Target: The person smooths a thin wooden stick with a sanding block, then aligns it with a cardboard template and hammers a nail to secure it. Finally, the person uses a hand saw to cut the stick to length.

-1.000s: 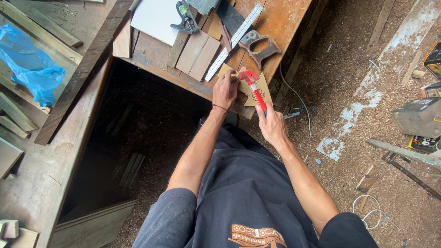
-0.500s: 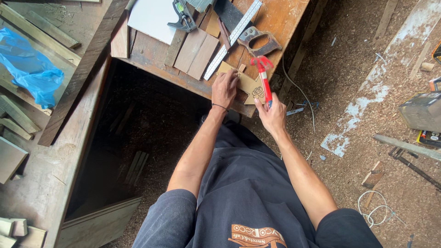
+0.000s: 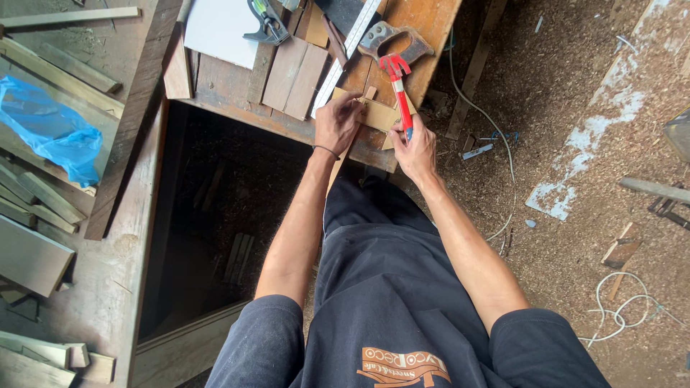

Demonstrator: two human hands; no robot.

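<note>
Since the earlier frames, the red-handled hammer (image 3: 399,92) has swung up: its head now points away from the person, toward the hand saw (image 3: 394,39), where before it leaned across the small wooden piece (image 3: 379,113).

Seen from above, a person stands at the near edge of a wooden workbench (image 3: 424,29). The right hand (image 3: 415,149) is closed around the bottom of the hammer's handle, so the hammer's long axis runs straight away from that hand, across the bench. The left hand (image 3: 338,122) is closed in a pinch on the small wooden piece, holding it flat at the bench's near edge. That piece lies between the two hands, touching the left hand and just beside the hammer handle, nearer the left hand. A metal ruler (image 3: 343,54) lies slantwise on the bench beyond the left hand. Sawdust covers the floor (image 3: 575,108) to the right of the bench.
</note>
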